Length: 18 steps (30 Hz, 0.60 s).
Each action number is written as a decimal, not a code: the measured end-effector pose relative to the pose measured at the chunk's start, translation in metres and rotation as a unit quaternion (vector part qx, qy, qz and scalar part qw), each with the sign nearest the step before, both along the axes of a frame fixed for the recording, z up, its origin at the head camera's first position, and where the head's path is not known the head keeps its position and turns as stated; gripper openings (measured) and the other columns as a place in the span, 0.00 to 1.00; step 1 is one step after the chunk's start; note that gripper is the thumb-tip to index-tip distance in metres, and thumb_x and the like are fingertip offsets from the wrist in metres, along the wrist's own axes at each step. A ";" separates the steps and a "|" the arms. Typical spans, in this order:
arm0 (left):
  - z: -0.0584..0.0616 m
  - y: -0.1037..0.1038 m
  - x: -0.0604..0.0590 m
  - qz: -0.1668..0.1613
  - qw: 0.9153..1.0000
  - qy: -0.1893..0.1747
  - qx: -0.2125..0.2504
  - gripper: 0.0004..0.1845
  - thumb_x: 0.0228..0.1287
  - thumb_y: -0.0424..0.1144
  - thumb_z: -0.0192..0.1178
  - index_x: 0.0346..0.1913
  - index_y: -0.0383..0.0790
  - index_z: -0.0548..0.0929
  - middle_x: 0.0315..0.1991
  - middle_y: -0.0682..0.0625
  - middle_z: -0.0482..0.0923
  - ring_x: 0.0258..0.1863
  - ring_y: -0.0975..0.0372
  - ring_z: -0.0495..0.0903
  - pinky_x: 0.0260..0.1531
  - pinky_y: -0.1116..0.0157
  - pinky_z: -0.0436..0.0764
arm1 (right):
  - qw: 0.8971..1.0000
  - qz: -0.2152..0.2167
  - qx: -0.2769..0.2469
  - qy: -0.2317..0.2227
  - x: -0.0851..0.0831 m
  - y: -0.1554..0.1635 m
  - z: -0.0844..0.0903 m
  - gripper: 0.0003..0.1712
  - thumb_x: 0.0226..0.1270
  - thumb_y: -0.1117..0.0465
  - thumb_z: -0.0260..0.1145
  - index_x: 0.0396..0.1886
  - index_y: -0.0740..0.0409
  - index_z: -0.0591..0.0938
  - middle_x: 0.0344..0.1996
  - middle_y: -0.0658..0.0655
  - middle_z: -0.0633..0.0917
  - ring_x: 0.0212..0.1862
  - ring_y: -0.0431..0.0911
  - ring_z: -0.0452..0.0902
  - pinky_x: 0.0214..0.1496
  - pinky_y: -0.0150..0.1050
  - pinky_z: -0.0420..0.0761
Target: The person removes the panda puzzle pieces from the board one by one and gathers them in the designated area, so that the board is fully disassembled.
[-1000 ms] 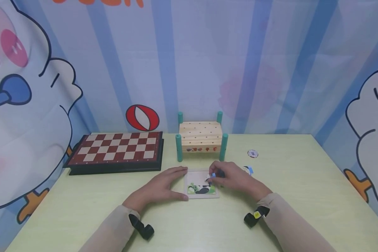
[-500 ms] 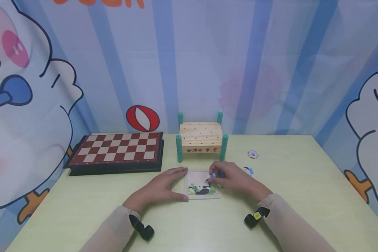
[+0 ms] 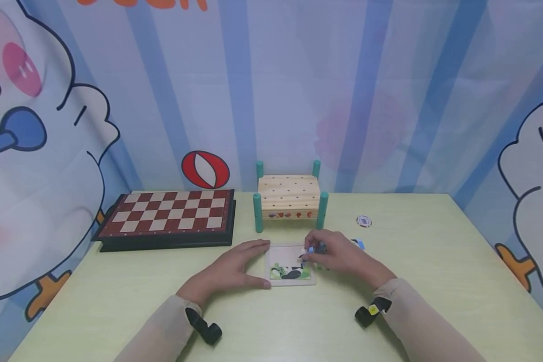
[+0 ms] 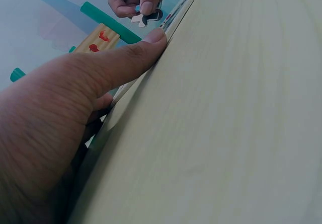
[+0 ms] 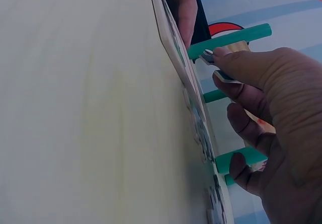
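Two hands worked at a small puzzle tray (image 3: 291, 282) lying near the middle of the pale green table (image 3: 434, 261), a little toward its front edge. Far left, against the back edge, sat a folded chessboard (image 3: 169, 213) of red and cream squares in a black frame, with open table in front of it down to the front edge. The left hand (image 3: 228, 269) lay flat with straight, spread fingers, its thumb tip pressed against the tray's near left corner and the other fingers along the tray's left side; in the left wrist view the thumb (image 4: 136, 58) touched the tray's edge. The tray's lower part held fitted pieces in green, black and white, while its upper part showed bare board. Behind it at the back edge stood a wooden peg bench (image 3: 288, 196) with four teal posts and small red marks on its front face, too small to read. The right hand (image 3: 339, 256) pinched a jigsaw piece (image 3: 308, 251) between thumb and fingertips just above the tray's upper right corner. Beside that hand lay a loose piece (image 3: 358, 244), and farther back a round chip (image 3: 364, 221) whose print was illegible. The table's right side lay open to its edge.
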<state>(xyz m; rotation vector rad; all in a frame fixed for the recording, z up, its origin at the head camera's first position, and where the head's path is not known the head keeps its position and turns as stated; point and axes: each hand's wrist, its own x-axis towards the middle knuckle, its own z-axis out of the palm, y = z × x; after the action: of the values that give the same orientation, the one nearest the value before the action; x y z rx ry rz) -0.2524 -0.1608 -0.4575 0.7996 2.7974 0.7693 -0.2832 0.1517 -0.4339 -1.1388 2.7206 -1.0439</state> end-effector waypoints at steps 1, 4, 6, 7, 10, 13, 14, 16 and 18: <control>0.000 0.000 0.000 0.000 1.000 0.000 -0.001 0.54 0.50 0.75 0.65 0.78 0.56 0.63 0.78 0.60 0.57 0.77 0.61 0.54 0.74 0.53 0.59 | 1.000 0.000 -0.001 0.001 0.000 0.001 0.000 0.10 0.67 0.50 0.72 0.40 0.44 0.79 0.32 0.40 0.80 0.33 0.40 0.76 0.34 0.36 0.79; 0.001 0.000 0.000 0.001 1.000 -0.002 -0.003 0.54 0.49 0.75 0.65 0.78 0.57 0.63 0.78 0.60 0.57 0.77 0.61 0.54 0.74 0.52 0.59 | 1.000 -0.002 -0.009 -0.001 0.000 0.007 -0.001 0.09 0.67 0.52 0.72 0.40 0.45 0.79 0.30 0.41 0.80 0.30 0.42 0.75 0.30 0.35 0.77; 0.001 0.000 0.000 0.002 1.000 -0.003 -0.003 0.54 0.49 0.75 0.66 0.78 0.56 0.63 0.78 0.60 0.57 0.77 0.61 0.54 0.74 0.52 0.59 | 1.000 -0.005 -0.016 -0.001 0.000 0.012 -0.002 0.09 0.67 0.52 0.72 0.40 0.44 0.80 0.30 0.41 0.81 0.29 0.42 0.74 0.29 0.35 0.76; 0.001 0.000 0.001 0.002 1.000 -0.003 -0.003 0.54 0.49 0.75 0.66 0.78 0.56 0.63 0.78 0.60 0.57 0.77 0.61 0.54 0.74 0.52 0.59 | 1.000 -0.009 -0.018 -0.003 0.000 0.015 -0.002 0.09 0.66 0.52 0.72 0.40 0.44 0.79 0.30 0.41 0.81 0.29 0.42 0.74 0.28 0.34 0.76; 0.001 0.000 0.001 0.003 1.000 -0.003 -0.003 0.54 0.49 0.74 0.66 0.78 0.56 0.63 0.78 0.60 0.57 0.77 0.61 0.54 0.74 0.52 0.59 | 0.999 -0.024 -0.019 -0.011 0.001 0.024 -0.002 0.09 0.66 0.52 0.73 0.40 0.42 0.80 0.31 0.42 0.82 0.30 0.43 0.75 0.28 0.35 0.78; 0.001 0.000 0.001 0.002 1.000 -0.001 -0.002 0.54 0.49 0.75 0.66 0.78 0.56 0.63 0.77 0.60 0.57 0.77 0.61 0.54 0.74 0.52 0.59 | 0.999 -0.046 -0.011 -0.021 0.002 0.035 -0.004 0.09 0.66 0.51 0.73 0.40 0.41 0.79 0.32 0.42 0.82 0.31 0.43 0.76 0.29 0.35 0.79; 0.001 0.000 0.001 0.001 1.000 -0.001 -0.002 0.54 0.49 0.74 0.66 0.78 0.56 0.63 0.77 0.60 0.57 0.77 0.61 0.54 0.74 0.52 0.59 | 0.998 -0.053 -0.008 -0.024 0.002 0.039 -0.004 0.09 0.66 0.51 0.73 0.40 0.40 0.79 0.32 0.42 0.82 0.31 0.43 0.76 0.29 0.35 0.79; 0.001 0.000 0.000 0.001 1.000 -0.001 0.000 0.54 0.49 0.75 0.66 0.78 0.56 0.63 0.77 0.60 0.57 0.77 0.61 0.54 0.74 0.52 0.60 | 0.997 -0.067 -0.003 -0.027 0.002 0.047 -0.005 0.10 0.65 0.51 0.73 0.40 0.40 0.80 0.32 0.42 0.82 0.31 0.43 0.75 0.30 0.35 0.78; 0.000 0.000 0.000 0.001 1.000 -0.001 0.002 0.54 0.49 0.75 0.66 0.78 0.56 0.63 0.77 0.60 0.57 0.77 0.61 0.54 0.74 0.52 0.60 | 0.996 -0.080 0.000 -0.031 0.003 0.055 -0.005 0.10 0.65 0.51 0.74 0.40 0.41 0.80 0.32 0.42 0.82 0.32 0.43 0.75 0.32 0.35 0.78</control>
<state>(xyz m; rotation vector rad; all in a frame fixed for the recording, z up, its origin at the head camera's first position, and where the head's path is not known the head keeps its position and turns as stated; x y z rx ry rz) -0.2522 -0.1609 -0.4571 0.7958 2.7957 0.7746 -0.2799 0.2069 -0.4392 -0.8835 2.8016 -1.0755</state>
